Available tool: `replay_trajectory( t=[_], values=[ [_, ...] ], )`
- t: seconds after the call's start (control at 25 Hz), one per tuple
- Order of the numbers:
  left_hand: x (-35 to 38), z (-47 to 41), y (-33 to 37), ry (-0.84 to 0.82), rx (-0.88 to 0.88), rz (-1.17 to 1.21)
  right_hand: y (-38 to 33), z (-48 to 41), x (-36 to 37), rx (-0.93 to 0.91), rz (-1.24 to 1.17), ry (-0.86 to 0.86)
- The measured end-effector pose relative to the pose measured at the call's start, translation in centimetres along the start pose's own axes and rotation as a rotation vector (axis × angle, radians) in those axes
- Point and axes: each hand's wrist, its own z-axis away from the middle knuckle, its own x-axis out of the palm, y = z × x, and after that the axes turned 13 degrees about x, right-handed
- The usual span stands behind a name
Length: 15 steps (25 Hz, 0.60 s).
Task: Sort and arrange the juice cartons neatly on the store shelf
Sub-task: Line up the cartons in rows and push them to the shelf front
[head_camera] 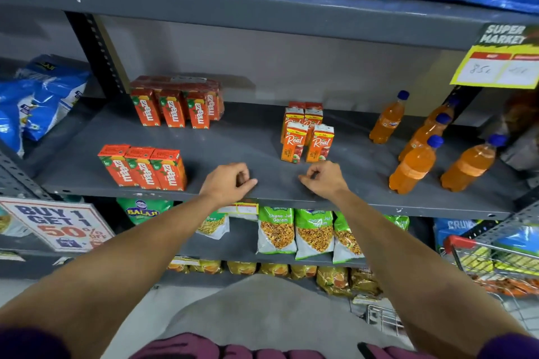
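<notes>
On the grey shelf [250,137], three orange Maaza cartons [143,167] stand in a row at the front left. A wrapped pack of more Maaza cartons [178,105] stands behind them. Several Real cartons [306,134] stand in two rows right of centre. My left hand [227,182] rests at the shelf's front edge, fingers loosely curled, holding nothing. My right hand [323,179] lies just below the front Real cartons, fingers curled, empty and not touching them.
Several orange soda bottles [420,148] stand at the right of the shelf. Blue bags [38,102] fill the left bay and the shelf above. Snack packets [297,233] hang below. A shopping cart [495,259] is at the lower right.
</notes>
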Motion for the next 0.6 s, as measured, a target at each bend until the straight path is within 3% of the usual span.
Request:
replay_trajectory(
  t=[0.16, 0.28, 0.4, 0.6],
  values=[
    [2.1, -5.1, 1.4, -0.228, -0.154, 0.099, 2.0, -1.2, -1.7, 0.294, -0.234, 0.063],
    [2.9, -7.4, 2.2, -0.391, -0.227, 0.100, 1.2, -1.9, -2.4, 0.376, -0.470, -0.102],
    [3.2, -8.7, 2.7, -0.365, -0.270, 0.251, 1.2, -2.3, -2.5, 0.301, -0.472, -0.193],
    [4.1, -9.6, 3.5, -0.209, -0.281, 0.504, 2.3, -2.9, -2.1, 0.242, -0.544, -0.194]
  ],
)
